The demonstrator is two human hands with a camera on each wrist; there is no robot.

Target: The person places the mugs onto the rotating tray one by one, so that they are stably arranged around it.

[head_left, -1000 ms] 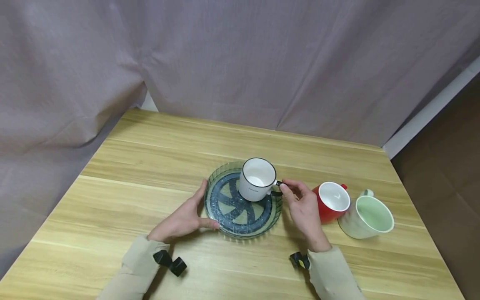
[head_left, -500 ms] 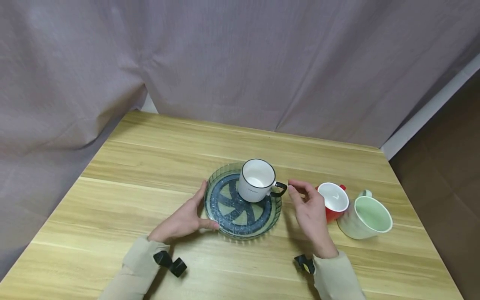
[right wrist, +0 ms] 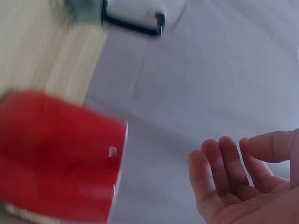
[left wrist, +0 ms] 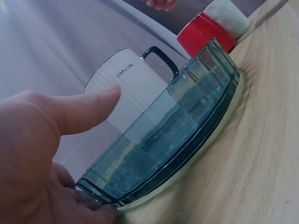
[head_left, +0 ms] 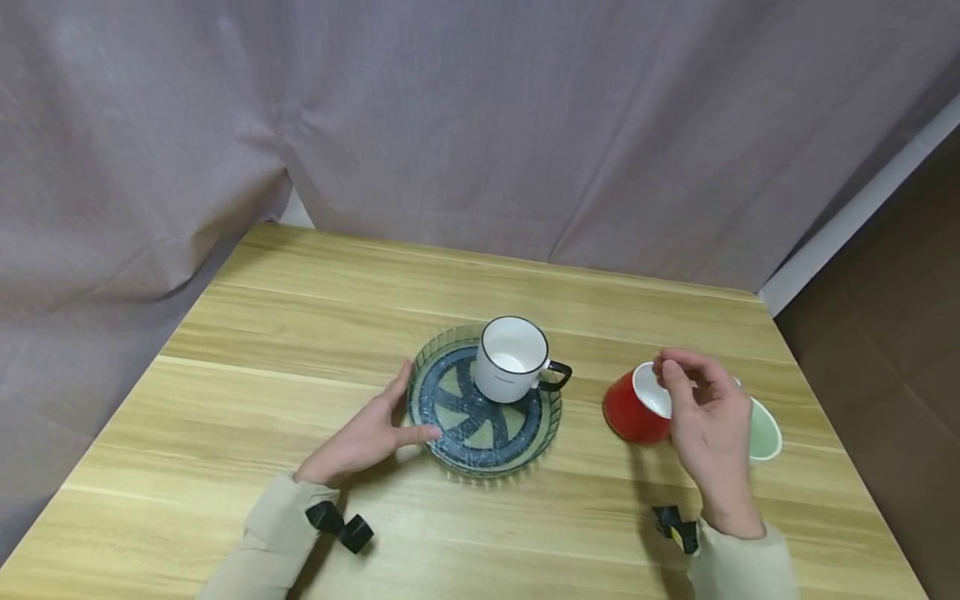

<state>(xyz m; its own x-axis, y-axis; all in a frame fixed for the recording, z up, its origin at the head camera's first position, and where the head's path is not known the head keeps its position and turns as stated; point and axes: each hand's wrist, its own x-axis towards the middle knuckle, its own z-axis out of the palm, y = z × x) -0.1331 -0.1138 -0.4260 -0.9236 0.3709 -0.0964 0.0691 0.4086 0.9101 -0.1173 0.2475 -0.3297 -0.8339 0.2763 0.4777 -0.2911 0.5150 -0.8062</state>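
A white mug with a black rim and black handle (head_left: 512, 358) stands on a round, fluted glass dish (head_left: 480, 467), toward its back right. My left hand (head_left: 367, 440) is at the dish's left edge, its fingertips against the side and its thumb stretched out over the near rim. In the left wrist view the mug shows the word "concise". My right hand (head_left: 708, 412) is raised over the red mug (head_left: 630, 412), its fingers loosely bent with nothing between them. It covers the red mug's right part.
Behind my right hand, a pale green mug (head_left: 765, 433) is partly hidden beside the red one. The wooden table (head_left: 300, 333) meets a grey curtain at its back edge. A brown panel (head_left: 892, 350) stands at the right.
My right hand has let go of the white mug's black handle and moved right, over the red mug. My left thumb has lifted slightly at the dish's rim. The white mug stays on the dish.
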